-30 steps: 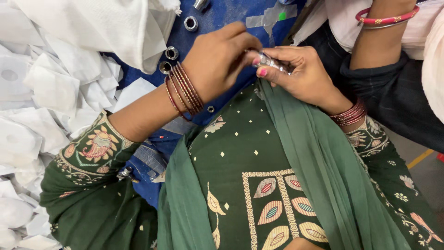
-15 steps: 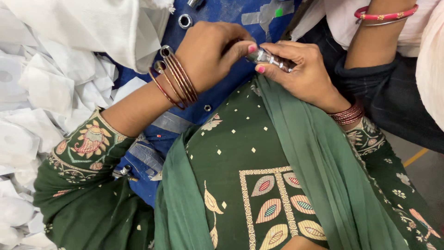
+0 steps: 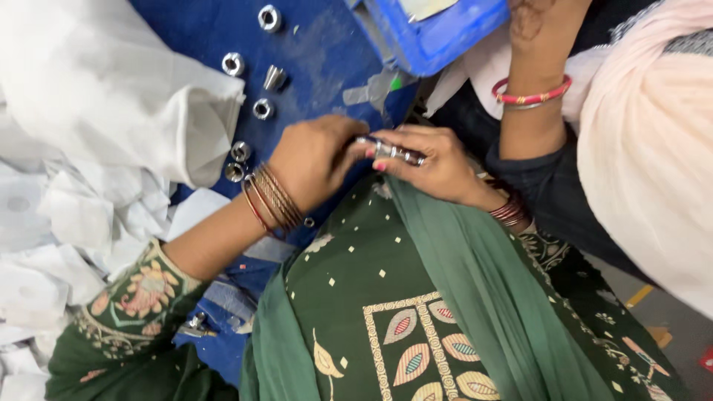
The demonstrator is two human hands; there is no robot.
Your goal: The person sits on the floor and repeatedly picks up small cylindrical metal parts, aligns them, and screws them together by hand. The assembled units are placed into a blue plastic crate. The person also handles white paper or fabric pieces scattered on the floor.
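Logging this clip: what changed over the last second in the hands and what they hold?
Little changed. Both hands, the left hand and right hand, still pinch the small metal part between them. They sit a bit lower in the view, so more of the blue table and its loose metal fittings shows above. The white cloth stayed put.

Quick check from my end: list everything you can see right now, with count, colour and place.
metal rod: one, silver, held between both hands above the lap
metal nuts: about five, silver, loose on the table's left part
metal cone: one, silver, among the nuts
table: one, blue, top centre
bin: one, blue, top edge
white cloth: heap, white, left side
co-worker's arm: one, with red bangle, upper right
left hand: bangles at wrist, fingers on the rod
right hand: fingers on the rod
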